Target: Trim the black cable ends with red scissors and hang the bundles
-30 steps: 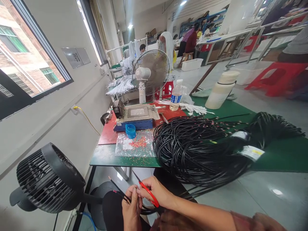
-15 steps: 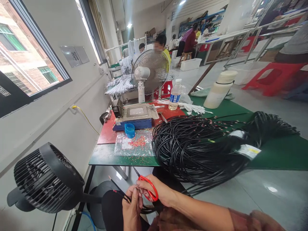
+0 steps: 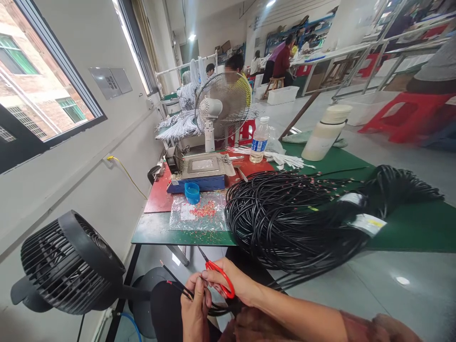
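Observation:
Over my lap, my left hand (image 3: 195, 297) is closed around a few black cables (image 3: 175, 279), whose stripped ends stick out to the upper left. Red-handled scissors (image 3: 221, 274) are gripped in my right hand (image 3: 228, 280), their dark blades pointing up and left toward the table edge. The thumbs and fingertips of both hands meet at a small spot; what they pinch there is too small to make out. More black cable runs below my hands toward the large bundle of black cables (image 3: 278, 213) on the green table (image 3: 409, 228).
A clear plastic bag (image 3: 174, 218) with red wire scraps lies beneath a blue ring-shaped container (image 3: 192, 193). Behind it stands a blue-based metal device (image 3: 199, 173). A water bottle (image 3: 259, 142) and a cream flask (image 3: 324, 135) are farther back. A black fan (image 3: 71, 266) is left.
My hands stay in nearly the same place, with only a slight shift of the fingers at the pinch. Behind the white fan, a person's head has tilted lower.

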The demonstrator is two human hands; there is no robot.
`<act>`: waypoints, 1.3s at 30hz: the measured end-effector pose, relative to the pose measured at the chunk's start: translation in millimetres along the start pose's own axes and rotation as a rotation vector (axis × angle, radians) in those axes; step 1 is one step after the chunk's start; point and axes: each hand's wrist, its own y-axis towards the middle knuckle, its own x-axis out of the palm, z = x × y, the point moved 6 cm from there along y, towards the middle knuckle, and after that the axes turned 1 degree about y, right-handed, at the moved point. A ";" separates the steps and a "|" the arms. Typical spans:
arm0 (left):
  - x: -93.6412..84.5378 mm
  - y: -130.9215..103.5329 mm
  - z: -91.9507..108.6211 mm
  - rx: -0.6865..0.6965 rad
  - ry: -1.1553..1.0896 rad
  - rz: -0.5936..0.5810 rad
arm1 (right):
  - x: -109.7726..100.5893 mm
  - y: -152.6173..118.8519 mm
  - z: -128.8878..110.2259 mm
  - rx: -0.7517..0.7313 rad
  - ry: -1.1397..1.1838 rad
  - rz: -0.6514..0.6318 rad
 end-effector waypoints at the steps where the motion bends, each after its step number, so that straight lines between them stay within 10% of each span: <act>1: -0.6 0.3 -0.6 -0.002 -0.001 0.002 | -0.9 0.1 -0.4 0.006 -0.009 0.008; 30: -3.1 -0.4 0.4 0.057 0.262 -0.129 | -12.5 11.8 5.0 0.216 -0.054 -0.139; 34: -12.0 2.9 3.1 -0.016 0.154 0.046 | -23.4 10.6 -11.0 -0.119 -0.434 0.080; 39: -17.2 6.7 -0.1 -0.135 -0.112 0.171 | -0.6 -22.2 -42.1 -1.057 -1.130 0.107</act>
